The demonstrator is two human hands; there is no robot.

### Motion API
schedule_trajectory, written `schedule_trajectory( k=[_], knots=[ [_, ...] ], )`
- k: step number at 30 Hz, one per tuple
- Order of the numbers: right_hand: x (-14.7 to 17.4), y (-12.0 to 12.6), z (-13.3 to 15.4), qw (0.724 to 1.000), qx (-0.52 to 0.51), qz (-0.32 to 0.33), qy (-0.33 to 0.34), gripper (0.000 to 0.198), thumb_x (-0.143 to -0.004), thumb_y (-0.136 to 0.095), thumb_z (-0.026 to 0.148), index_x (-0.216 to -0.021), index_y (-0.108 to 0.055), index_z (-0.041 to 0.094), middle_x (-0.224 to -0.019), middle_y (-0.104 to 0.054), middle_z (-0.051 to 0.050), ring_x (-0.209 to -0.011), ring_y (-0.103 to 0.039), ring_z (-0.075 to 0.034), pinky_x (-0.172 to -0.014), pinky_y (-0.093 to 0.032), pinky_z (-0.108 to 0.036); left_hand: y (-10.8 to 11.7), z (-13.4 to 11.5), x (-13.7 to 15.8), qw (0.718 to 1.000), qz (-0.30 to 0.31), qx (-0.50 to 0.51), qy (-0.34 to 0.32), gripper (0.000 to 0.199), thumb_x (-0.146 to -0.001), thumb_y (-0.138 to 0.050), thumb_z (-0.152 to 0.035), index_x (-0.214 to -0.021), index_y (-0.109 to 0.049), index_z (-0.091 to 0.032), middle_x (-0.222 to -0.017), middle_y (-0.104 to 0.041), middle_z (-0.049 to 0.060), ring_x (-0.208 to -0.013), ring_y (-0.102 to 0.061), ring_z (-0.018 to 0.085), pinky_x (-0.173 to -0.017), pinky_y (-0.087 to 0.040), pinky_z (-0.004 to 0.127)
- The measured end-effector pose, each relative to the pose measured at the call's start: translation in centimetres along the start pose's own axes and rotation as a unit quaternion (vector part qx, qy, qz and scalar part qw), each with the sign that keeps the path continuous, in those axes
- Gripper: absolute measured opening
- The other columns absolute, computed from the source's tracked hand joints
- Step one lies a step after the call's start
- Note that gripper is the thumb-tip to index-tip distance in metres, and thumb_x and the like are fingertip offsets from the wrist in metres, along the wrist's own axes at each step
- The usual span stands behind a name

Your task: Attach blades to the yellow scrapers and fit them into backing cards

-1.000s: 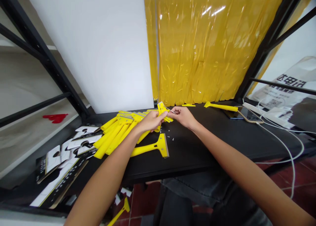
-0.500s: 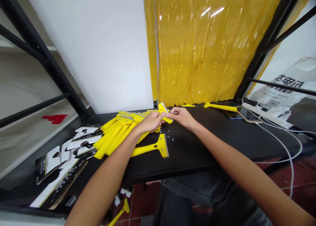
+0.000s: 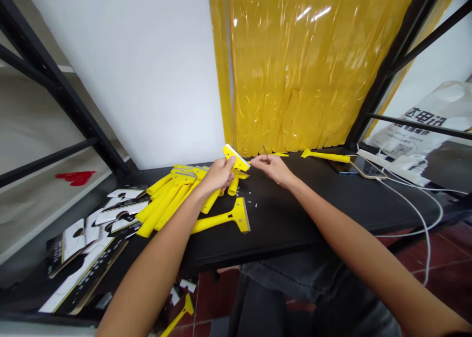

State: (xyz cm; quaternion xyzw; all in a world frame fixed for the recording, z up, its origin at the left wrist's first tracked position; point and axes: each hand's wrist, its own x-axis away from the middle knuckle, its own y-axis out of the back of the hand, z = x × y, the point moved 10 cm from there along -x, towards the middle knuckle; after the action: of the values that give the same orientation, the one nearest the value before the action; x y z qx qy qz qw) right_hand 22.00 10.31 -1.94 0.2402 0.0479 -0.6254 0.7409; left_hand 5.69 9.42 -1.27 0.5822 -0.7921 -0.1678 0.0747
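My left hand (image 3: 218,176) is closed around a yellow scraper (image 3: 236,159), its wide head tilted up with a pale blade edge along one side. To the right of that head, a small gap away, my right hand (image 3: 276,170) pinches a thin metal rod (image 3: 265,153) that sticks up above the fingers; its exact kind is too small to tell. Under and left of my left hand lies a heap of yellow scrapers (image 3: 169,199). One loose scraper (image 3: 241,215) lies in front of it. Several tiny screws (image 3: 255,206) are scattered on the black tabletop (image 3: 295,219).
Black-and-white cardboard packaging (image 3: 84,273) lies at the left. Another yellow scraper (image 3: 328,156) rests near a phone (image 3: 344,168) and white cables (image 3: 416,214) at the right. A yellow plastic curtain (image 3: 295,81) and white board (image 3: 147,81) stand behind. A scraper (image 3: 188,305) is below the table edge.
My right hand has drawn slightly away from the scraper head, and the rod now points upward. The scraper in my left hand has turned and shifted left and up. The view has moved slightly.
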Motion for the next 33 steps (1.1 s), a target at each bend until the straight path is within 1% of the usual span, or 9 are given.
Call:
schedule_trajectory(
  k=[4, 6, 14, 19, 21, 23, 27, 30, 33],
  knots=[
    [0.8, -2.7, -1.2, 0.974, 0.116, 0.193, 0.031, 0.032, -0.076, -0.081, 0.05, -0.088, -0.083, 0.02, -0.081, -0.078, -0.003, -0.073, -0.068, -0.019, -0.072, -0.049, -0.029, 0.8, 0.5, -0.5, 0.999, -0.029, 0.02, 0.005, 0.032, -0.106, -0.042, -0.042, -0.087, -0.051, -0.018, -0.056, -0.055, -0.002, -0.033, -0.039, 0.008, -0.034, -0.032, 0.019],
    [1.4, -3.7, -1.5, 0.953, 0.171, 0.243, 0.06, 0.023, -0.078, -0.08, 0.042, -0.09, -0.084, 0.022, -0.086, -0.079, -0.003, -0.079, -0.072, -0.02, -0.075, -0.048, -0.028, 1.2, 0.6, -0.6, 0.999, -0.047, 0.016, 0.008, 0.03, -0.106, -0.041, -0.038, -0.088, -0.051, -0.017, -0.059, -0.058, -0.001, -0.033, -0.04, 0.008, -0.033, -0.032, 0.02],
    [1.6, -5.2, -1.0, 0.938, 0.227, 0.24, 0.104, 0.009, -0.084, -0.076, 0.027, -0.086, -0.083, 0.022, -0.09, -0.078, -0.004, -0.083, -0.071, -0.02, -0.078, -0.046, -0.028, 0.7, -0.1, -0.2, 0.999, -0.029, 0.039, -0.006, 0.026, -0.106, -0.043, -0.035, -0.087, -0.049, -0.018, -0.061, -0.057, -0.002, -0.035, -0.04, 0.007, -0.033, -0.031, 0.02],
    [1.7, -5.0, -0.6, 0.943, 0.207, 0.245, 0.09, 0.017, -0.086, -0.073, 0.035, -0.083, -0.078, 0.019, -0.085, -0.076, -0.004, -0.076, -0.065, -0.019, -0.073, -0.044, -0.029, 0.7, -0.1, -0.5, 0.998, -0.018, 0.051, -0.017, 0.021, -0.105, -0.045, -0.033, -0.089, -0.046, -0.02, -0.065, -0.058, -0.002, -0.036, -0.041, 0.007, -0.034, -0.031, 0.02],
    [1.2, -3.9, 0.1, 0.964, 0.147, 0.202, 0.086, 0.024, -0.086, -0.072, 0.042, -0.086, -0.077, 0.019, -0.084, -0.074, -0.004, -0.075, -0.062, -0.018, -0.071, -0.044, -0.029, 0.7, -0.1, -0.6, 0.998, -0.015, 0.049, -0.021, 0.02, -0.105, -0.044, -0.032, -0.089, -0.046, -0.02, -0.065, -0.058, -0.003, -0.035, -0.041, 0.007, -0.034, -0.031, 0.02],
    [0.5, -1.9, 1.2, 0.985, 0.09, 0.111, 0.096, 0.029, -0.086, -0.072, 0.047, -0.09, -0.076, 0.018, -0.085, -0.072, -0.004, -0.074, -0.06, -0.017, -0.071, -0.044, -0.03, 0.6, -0.2, -0.6, 0.999, -0.013, 0.036, -0.022, 0.02, -0.105, -0.042, -0.032, -0.09, -0.046, -0.02, -0.065, -0.058, -0.003, -0.035, -0.041, 0.007, -0.034, -0.031, 0.021],
    [0.6, 0.7, 3.4, 0.988, 0.054, -0.049, 0.139, 0.028, -0.087, -0.072, 0.048, -0.091, -0.075, 0.02, -0.089, -0.07, -0.005, -0.077, -0.058, -0.018, -0.072, -0.044, -0.032, -0.8, -0.7, -0.1, 1.0, 0.009, -0.001, -0.021, 0.016, -0.106, -0.042, -0.03, -0.094, -0.047, -0.02, -0.064, -0.058, -0.004, -0.033, -0.041, 0.007, -0.033, -0.031, 0.02],
    [1.3, 1.0, 4.8, 0.979, 0.06, -0.1, 0.168, 0.026, -0.088, -0.071, 0.047, -0.09, -0.077, 0.022, -0.09, -0.068, -0.005, -0.08, -0.058, -0.02, -0.073, -0.045, -0.033, -2.3, -1.0, 0.4, 0.999, 0.041, -0.008, -0.025, 0.015, -0.105, -0.044, -0.032, -0.097, -0.049, -0.02, -0.063, -0.059, -0.004, -0.034, -0.042, 0.008, -0.034, -0.031, 0.02],
    [1.8, 0.7, 5.5, 0.974, 0.061, -0.117, 0.184, 0.023, -0.089, -0.071, 0.045, -0.091, -0.078, 0.023, -0.088, -0.065, -0.005, -0.081, -0.056, -0.02, -0.074, -0.045, -0.034, -3.2, -0.9, 0.8, 0.996, 0.061, -0.063, -0.028, 0.029, -0.105, -0.044, -0.038, -0.086, -0.053, -0.019, -0.057, -0.057, -0.002, -0.035, -0.043, 0.009, -0.036, -0.031, 0.021]
  ],
)
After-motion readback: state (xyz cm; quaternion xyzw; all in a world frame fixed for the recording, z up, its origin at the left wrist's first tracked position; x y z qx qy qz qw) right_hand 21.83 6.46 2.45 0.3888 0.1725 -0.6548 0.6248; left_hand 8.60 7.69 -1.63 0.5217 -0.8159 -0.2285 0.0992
